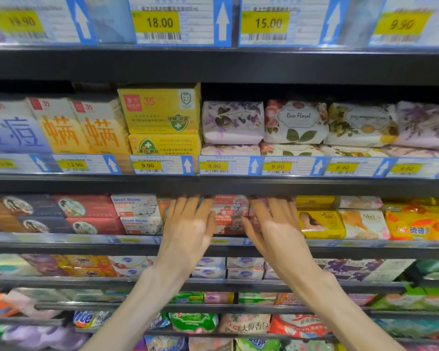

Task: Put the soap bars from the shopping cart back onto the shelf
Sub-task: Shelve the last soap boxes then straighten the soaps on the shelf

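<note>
Both hands are reaching into the dark metal shelf (238, 245), left hand (188, 229) and right hand (276, 228) with fingers straight and slightly spread, pressing on the stacked red-and-white Goat Soap bars (228, 215) between them, probably squaring the stack into line. The shopping cart is not in view.

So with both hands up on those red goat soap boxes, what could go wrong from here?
The left hand and right hand press flat on the stacked red Goat Soap boxes, not gripping, so one could slide crooked. The shelf lip above sits close over the fingers, which may snag.
</note>
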